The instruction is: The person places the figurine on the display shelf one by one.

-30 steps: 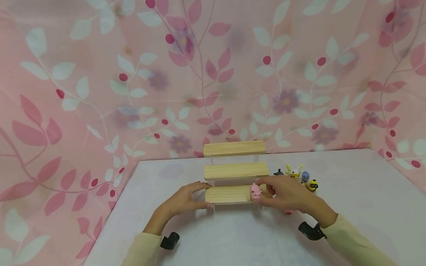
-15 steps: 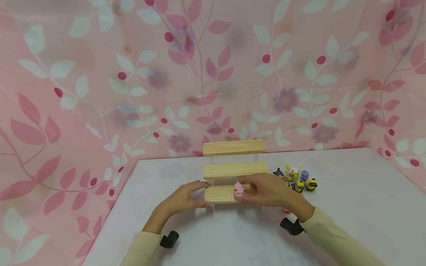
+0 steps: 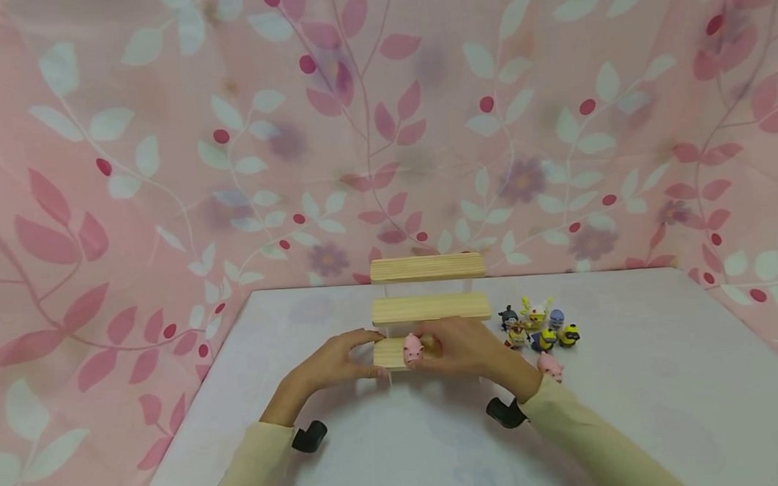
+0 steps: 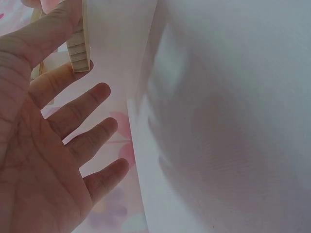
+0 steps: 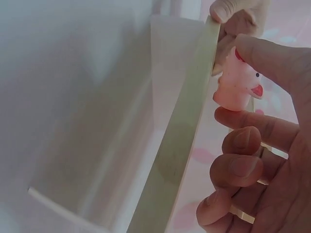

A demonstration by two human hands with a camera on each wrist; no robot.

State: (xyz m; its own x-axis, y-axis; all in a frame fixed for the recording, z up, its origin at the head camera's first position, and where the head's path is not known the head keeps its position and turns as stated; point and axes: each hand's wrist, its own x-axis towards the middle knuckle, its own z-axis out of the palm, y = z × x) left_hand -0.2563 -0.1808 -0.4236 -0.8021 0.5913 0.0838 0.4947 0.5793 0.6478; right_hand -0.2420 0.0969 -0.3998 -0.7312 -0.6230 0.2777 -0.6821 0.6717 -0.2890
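A small pink toy pig [image 3: 413, 349] is pinched between the thumb and index finger of my right hand [image 3: 460, 348], just over the lowest plank. The right wrist view shows the pig [image 5: 237, 85] from the side, with the other fingers curled below it. My left hand [image 3: 334, 360] grips the left end of the lowest plank [image 3: 387, 354] of a three-step wooden display stand [image 3: 430, 308], thumb at the front edge and index finger behind. In the left wrist view the other fingers [image 4: 92, 141] spread away from the plank end [image 4: 78, 51]. The right hand hides the plank's right part.
Right of the stand, several small toy figures [image 3: 535, 317] stand grouped on the white-covered table [image 3: 647, 376]. A second pink pig [image 3: 550, 367] lies nearer, beside the right sleeve. Behind the table hangs a pink floral cloth [image 3: 423, 146].
My right hand has carried the pig leftward along the lowest plank, from its right end toward the left hand. The second pig has come into view behind it. The left hand keeps its place.
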